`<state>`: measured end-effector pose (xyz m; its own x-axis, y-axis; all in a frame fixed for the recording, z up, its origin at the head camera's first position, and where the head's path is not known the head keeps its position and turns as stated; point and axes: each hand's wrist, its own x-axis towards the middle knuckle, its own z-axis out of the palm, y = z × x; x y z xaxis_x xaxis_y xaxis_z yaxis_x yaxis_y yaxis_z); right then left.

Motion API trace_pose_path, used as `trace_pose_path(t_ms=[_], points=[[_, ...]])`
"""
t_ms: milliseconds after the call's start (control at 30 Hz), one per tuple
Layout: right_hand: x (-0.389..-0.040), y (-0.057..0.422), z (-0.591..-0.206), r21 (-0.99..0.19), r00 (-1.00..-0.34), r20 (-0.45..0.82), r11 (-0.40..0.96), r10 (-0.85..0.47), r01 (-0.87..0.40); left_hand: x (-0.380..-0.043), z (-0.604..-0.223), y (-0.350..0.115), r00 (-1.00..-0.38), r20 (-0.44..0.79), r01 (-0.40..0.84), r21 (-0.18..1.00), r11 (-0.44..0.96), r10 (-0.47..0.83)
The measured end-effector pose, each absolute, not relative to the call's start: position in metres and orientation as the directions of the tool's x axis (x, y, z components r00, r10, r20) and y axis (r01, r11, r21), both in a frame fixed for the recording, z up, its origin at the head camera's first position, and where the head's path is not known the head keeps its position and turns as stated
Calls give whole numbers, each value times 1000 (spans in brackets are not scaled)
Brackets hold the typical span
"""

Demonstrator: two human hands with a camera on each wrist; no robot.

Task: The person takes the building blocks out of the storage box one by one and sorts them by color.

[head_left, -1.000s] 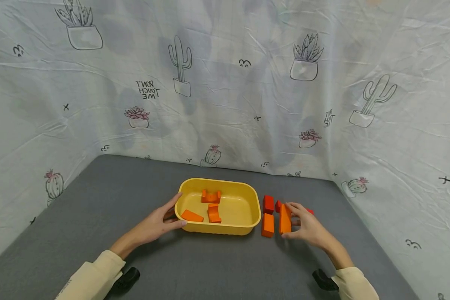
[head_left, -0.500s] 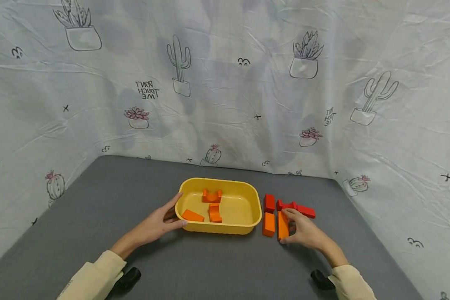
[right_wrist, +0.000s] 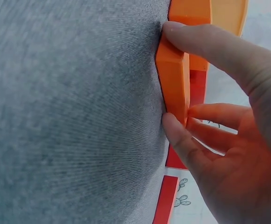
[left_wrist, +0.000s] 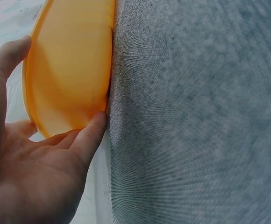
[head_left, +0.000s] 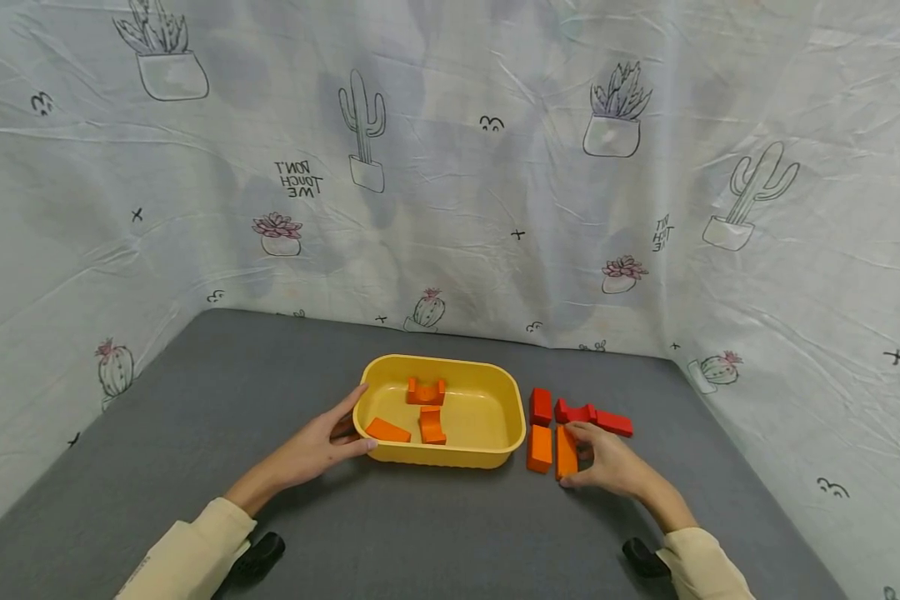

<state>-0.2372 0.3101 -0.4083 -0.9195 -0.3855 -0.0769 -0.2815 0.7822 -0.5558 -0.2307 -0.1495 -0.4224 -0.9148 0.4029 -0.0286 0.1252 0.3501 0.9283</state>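
Note:
In the head view my left hand (head_left: 318, 446) holds the left end of a yellow plastic tub (head_left: 450, 457), its thumb at the near rim and fingers spread along the end wall. In the left wrist view the tub's smooth outer wall (left_wrist: 74, 60) meets the thumb and fingertips. My right hand (head_left: 611, 460) pinches a long orange toy block (head_left: 566, 454) lengthwise, thumb at the near end, fingers at the far end. This block lies on the table, right of an orange block (head_left: 540, 450). Inside the tub are two orange arch blocks (head_left: 426, 392) and an orange wedge-like block (head_left: 387, 430).
Behind the orange blocks lie a red block (head_left: 541, 407), a red arch block (head_left: 574, 412) and a long red block (head_left: 614, 423). The grey tabletop (head_left: 420, 533) is bounded at the back and sides by a white cactus-print cloth (head_left: 450, 208).
My right hand has brought the long orange block slightly nearer and down beside the other orange one, uncovering the red arch. The left hand stays at the tub.

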Motion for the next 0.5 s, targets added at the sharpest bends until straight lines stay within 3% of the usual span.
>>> trace_pose_path(t_ms=[500], points=[[-232,315,-410,-591,-913,-48,748,-406,-302,-230,-422,-148,-920,-25,132,920,369,391]])
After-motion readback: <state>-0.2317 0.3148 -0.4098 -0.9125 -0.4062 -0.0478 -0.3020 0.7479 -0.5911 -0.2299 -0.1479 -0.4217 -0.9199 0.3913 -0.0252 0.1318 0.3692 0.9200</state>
